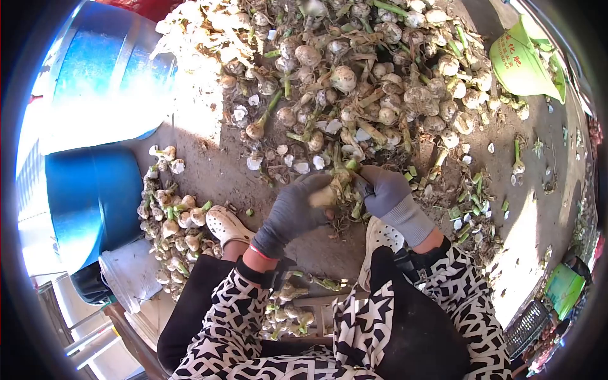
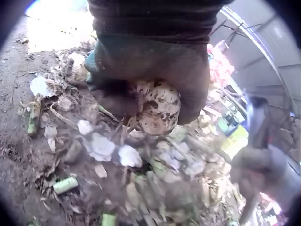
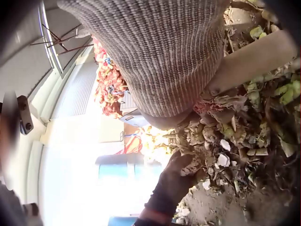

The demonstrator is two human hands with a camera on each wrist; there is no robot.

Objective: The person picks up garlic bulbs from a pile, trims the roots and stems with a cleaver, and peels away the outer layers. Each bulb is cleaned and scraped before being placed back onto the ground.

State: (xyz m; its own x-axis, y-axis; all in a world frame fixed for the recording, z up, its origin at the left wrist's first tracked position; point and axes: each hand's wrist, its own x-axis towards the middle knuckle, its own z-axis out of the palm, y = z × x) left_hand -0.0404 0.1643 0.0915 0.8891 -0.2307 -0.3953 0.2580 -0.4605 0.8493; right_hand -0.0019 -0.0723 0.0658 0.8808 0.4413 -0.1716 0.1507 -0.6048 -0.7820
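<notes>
My left hand, in a dark grey glove, grips a garlic bulb; in the left wrist view the pale, dirt-spotted bulb shows between the fingers of the left hand. Close on its right in the head view is my right hand, gloved in grey, its fingers curled round a tool mostly hidden there. The left wrist view shows this tool as a dark, blurred shape rising from the right hand. A flat, light bar juts out beside the right glove in the right wrist view.
A large heap of garlic lies on the ground beyond the hands. Trimmed bulbs are piled at left, near blue barrels and a white bucket. Cut stems and peel lie around. A green-yellow bag is at upper right.
</notes>
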